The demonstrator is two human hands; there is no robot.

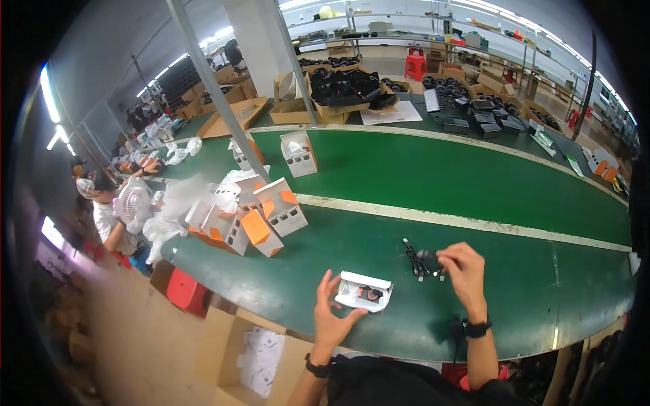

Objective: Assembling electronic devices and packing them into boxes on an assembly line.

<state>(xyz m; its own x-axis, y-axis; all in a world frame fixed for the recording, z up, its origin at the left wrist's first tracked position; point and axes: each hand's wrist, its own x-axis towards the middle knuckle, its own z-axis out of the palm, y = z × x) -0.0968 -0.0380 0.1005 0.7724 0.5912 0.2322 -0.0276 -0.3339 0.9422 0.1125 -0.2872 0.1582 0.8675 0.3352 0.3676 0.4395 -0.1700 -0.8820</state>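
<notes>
My left hand curves around the left end of a small open white box, thumb at its near edge and fingers at the far left corner. Inside the box lies a small black and orange item in white lining; its kind is unclear. My right hand is closed in a pinch to the right of the box. Just below its fingertips shows the end of a thin black cable, part of which the hand hides. Other coiled black cables with plug ends lie on the green table beside these fingers.
Open white and orange cartons and white plastic bags stand at the left, another carton farther back. A pale strip crosses the green table. A cardboard box with white papers and a red stool are below left.
</notes>
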